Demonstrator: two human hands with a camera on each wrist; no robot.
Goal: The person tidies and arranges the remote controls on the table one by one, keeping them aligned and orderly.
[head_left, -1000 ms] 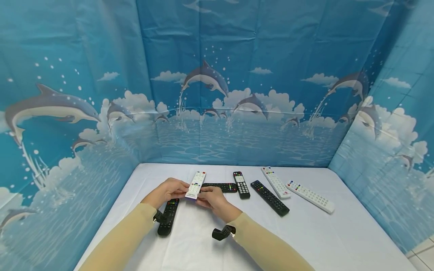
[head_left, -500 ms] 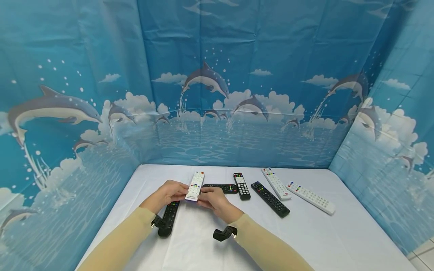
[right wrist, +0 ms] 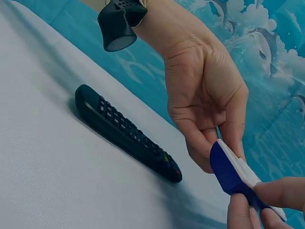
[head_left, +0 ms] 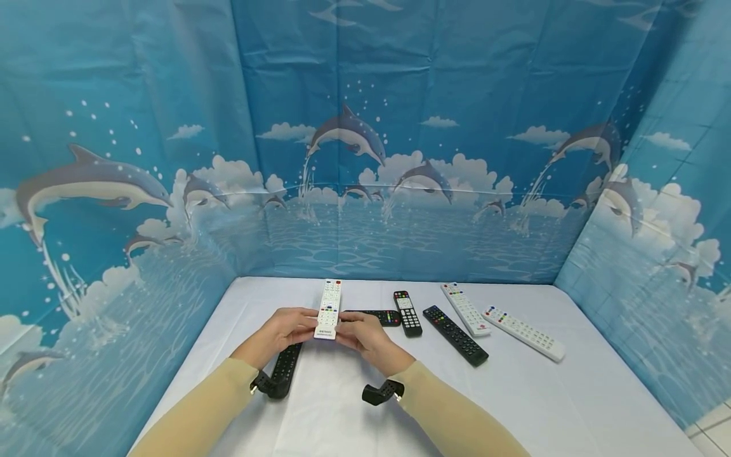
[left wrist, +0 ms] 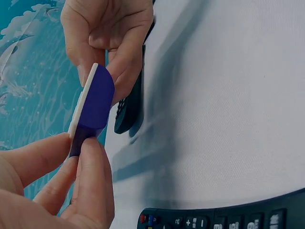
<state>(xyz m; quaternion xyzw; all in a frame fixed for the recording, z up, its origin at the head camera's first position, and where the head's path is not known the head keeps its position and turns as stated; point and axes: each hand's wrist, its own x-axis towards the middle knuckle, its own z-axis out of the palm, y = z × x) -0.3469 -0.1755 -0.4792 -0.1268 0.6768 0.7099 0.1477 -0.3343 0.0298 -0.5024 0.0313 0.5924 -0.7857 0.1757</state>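
Observation:
Both hands pinch a white remote control [head_left: 328, 311] above the table, one hand on each long side near its lower end. Its button face is turned up toward the head, and its back shows purple-blue in both wrist views. My left hand [head_left: 288, 327] grips the left edge with thumb and fingers. My right hand [head_left: 365, 339] pinches the right edge in the same way. A black remote [head_left: 285, 368] lies on the table below the left wrist, its top end hidden by the hand. Another black remote [head_left: 385, 317] lies crosswise behind my right hand, partly covered.
On the white-covered table [head_left: 514, 406], to the right, lie a small black remote [head_left: 407, 317], a long black remote [head_left: 455, 336] and two white remotes, one farther back [head_left: 465, 310] and one at far right [head_left: 524, 334]. A blue dolphin curtain [head_left: 365, 241] borders the table's back.
The white remote's far end has risen, so its face tilts more toward the head. Both hands keep their hold with only slight shifts. The other remotes lie as before.

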